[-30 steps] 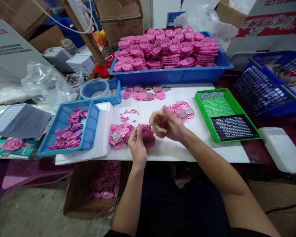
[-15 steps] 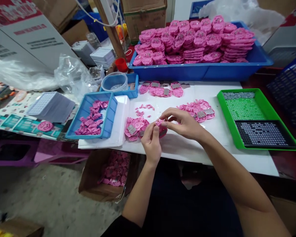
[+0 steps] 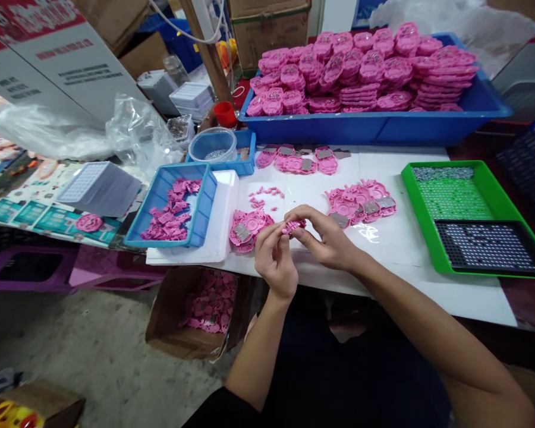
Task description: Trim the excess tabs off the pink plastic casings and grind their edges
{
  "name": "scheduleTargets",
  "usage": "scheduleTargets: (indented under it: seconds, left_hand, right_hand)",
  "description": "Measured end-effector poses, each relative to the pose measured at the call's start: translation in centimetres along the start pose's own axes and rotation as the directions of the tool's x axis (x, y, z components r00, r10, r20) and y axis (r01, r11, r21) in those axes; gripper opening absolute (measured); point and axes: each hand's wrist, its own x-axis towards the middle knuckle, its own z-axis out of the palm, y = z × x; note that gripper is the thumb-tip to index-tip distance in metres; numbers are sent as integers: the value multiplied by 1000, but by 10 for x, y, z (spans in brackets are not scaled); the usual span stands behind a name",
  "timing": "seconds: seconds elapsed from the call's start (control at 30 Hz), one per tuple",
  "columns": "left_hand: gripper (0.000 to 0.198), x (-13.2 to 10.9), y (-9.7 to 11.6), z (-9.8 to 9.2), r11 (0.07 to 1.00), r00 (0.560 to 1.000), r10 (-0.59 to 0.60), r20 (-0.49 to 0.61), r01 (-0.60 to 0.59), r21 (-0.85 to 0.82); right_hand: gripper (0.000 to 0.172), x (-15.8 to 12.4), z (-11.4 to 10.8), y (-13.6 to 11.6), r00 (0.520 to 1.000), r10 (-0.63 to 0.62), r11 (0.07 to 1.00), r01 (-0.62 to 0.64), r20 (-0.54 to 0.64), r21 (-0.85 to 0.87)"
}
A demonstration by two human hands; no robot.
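Observation:
Both my hands meet over the near edge of the white work surface (image 3: 383,249), pinching one small pink plastic part (image 3: 293,226) between them. My left hand (image 3: 274,258) grips its left end with curled fingers. My right hand (image 3: 325,238) grips the right end with thumb and fingertips. Just left of the hands lies a small pile of pink parts with metal plates (image 3: 247,226). Another such pile (image 3: 361,201) lies to the right, and a row of the same parts (image 3: 301,160) sits further back.
A large blue bin (image 3: 374,128) stacked with pink parts stands at the back. A small blue tray of pink scraps (image 3: 172,208) is left, a green tray (image 3: 472,220) with small-parts grids right. A cardboard box of pink pieces (image 3: 200,312) sits on the floor.
The view has shifted left and down. My hands have drawn closer together on the pink part, turning it edge-on and lifting it slightly off the pile.

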Motion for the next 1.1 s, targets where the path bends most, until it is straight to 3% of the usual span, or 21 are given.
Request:
scheduleTargets:
  seconds: [0.2,0.33,0.6,0.8,1.1]
  left_hand:
    - [13,3,4,0,997,999,-34,10,34,76]
    - [15,3,5,-1,993,994,-104,20,102,55]
    - [20,2,2,1,980,978,-198,-64,195,-42]
    - [25,1,0,1,974,973,-227,-39,227,-24]
    - [20,3,0,4,976,977,-211,29,212,-40]
  right_hand:
    - [12,-8,24,4,986,100,995,-100,-134,9]
    - [12,-8,25,2,972,163,986,-158,-169,43]
    - [35,6,-15,-3,940,316,912,-339,132,232]
    - [25,7,-17,0,974,222,975,-221,55,-23]
    - [16,6,-15,-4,976,211,977,-211,-49,1]
